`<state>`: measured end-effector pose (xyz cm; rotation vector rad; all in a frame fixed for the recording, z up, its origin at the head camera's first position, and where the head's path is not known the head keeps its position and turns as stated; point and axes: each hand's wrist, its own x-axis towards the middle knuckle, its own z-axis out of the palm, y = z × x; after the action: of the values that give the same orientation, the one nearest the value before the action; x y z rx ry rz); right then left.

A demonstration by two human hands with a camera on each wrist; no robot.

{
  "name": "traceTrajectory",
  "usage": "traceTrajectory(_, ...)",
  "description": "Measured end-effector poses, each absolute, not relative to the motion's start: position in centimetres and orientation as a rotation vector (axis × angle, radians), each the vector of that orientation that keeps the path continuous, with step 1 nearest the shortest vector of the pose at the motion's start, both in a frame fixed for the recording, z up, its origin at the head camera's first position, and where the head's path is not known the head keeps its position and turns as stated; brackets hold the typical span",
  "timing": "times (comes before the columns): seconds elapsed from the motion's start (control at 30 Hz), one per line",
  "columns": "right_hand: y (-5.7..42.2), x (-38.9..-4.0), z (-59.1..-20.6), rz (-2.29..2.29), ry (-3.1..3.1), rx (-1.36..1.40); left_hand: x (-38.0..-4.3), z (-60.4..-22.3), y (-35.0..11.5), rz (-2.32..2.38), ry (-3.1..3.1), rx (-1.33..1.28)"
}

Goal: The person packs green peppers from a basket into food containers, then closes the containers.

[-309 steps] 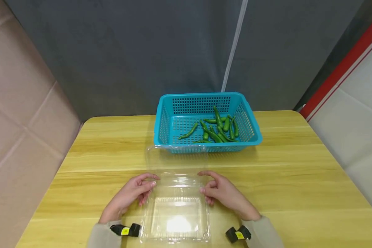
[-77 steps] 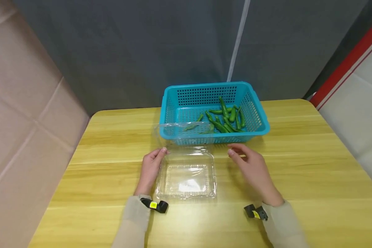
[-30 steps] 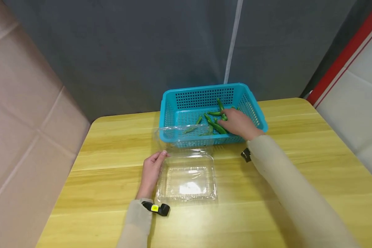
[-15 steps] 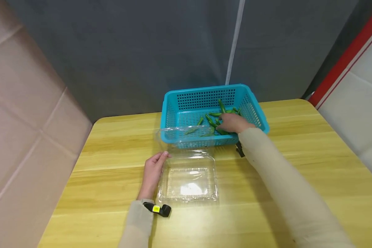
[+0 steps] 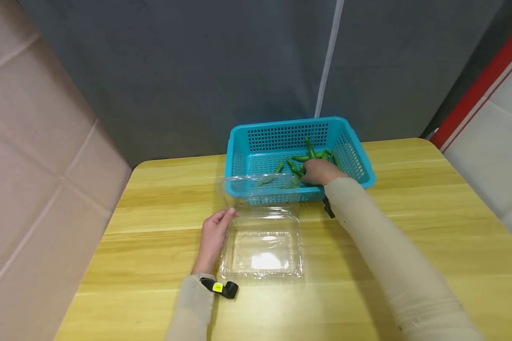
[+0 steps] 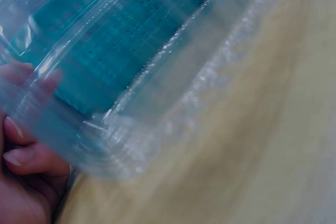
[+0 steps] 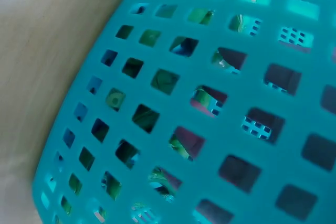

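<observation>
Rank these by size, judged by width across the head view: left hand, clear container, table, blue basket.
Largest to smallest:
1. Table
2. Blue basket
3. Clear container
4. Left hand

Widths differ plainly, so none are tied.

Wooden table [image 5: 145, 237], grey curtain [image 5: 196, 71], red strip [image 5: 486, 80]

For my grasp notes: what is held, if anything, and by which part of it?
The left hand pinches the clear container by its left edge, near the hinge. Whether the right hand, in the basket, grips green peppers cannot be told.
</observation>
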<state>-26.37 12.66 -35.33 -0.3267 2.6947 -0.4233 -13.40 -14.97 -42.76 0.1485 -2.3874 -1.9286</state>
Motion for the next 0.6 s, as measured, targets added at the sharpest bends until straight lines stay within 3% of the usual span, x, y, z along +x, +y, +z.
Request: traceTrajectory(0.6,12.3,-26.9,-36.7,-0.308,2.708,-0.311,-13.6,-43.1,-15.0,-1.923,-2.381,0.129)
